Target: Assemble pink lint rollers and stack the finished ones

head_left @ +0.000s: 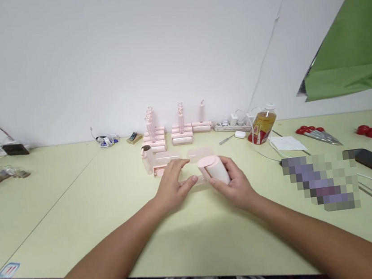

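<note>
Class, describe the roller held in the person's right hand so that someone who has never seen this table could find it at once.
Start at the pale green table and go to its middle, in front of the stacks of pink rollers by the wall. There the right hand grips a lint roller with a pink end cap. Unlike the stacked ones, it is lifted and tilted in a hand.

A pale green table [62,209] meets a white wall [127,51], green cloth [357,46] hanging right.
</note>
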A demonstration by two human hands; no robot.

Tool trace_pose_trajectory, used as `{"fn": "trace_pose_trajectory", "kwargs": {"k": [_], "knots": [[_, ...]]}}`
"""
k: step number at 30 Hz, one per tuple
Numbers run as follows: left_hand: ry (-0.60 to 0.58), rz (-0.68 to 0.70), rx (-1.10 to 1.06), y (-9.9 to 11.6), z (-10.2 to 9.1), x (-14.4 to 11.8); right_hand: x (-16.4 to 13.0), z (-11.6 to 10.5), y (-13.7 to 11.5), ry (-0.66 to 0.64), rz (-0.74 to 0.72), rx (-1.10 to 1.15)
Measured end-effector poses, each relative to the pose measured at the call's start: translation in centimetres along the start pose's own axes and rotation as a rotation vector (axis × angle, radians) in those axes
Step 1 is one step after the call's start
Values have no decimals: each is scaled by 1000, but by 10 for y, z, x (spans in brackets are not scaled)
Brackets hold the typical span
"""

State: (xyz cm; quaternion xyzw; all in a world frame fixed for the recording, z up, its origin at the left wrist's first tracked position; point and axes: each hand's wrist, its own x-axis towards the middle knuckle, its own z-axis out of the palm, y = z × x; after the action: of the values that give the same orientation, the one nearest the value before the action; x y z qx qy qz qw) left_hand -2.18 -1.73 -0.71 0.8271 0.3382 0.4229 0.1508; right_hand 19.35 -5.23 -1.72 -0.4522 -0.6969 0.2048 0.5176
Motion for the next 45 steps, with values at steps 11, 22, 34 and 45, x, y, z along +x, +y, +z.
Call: {"fn": "trace_pose_trajectory", "kwargs": {"k": [11,22,34,45], "knots": [[-194,409,2,30,-30,9,-6,13,-6,-211,-393,-113],[-445,377,205,60,-56,11,-1,8,-17,-301,-628,-110],[216,521,65,59,-4,8,-1,-1,-27,-144,-772,-155],[224,491,-111,69,-17,6,1,-4,-45,-92,-892,-198]]}}
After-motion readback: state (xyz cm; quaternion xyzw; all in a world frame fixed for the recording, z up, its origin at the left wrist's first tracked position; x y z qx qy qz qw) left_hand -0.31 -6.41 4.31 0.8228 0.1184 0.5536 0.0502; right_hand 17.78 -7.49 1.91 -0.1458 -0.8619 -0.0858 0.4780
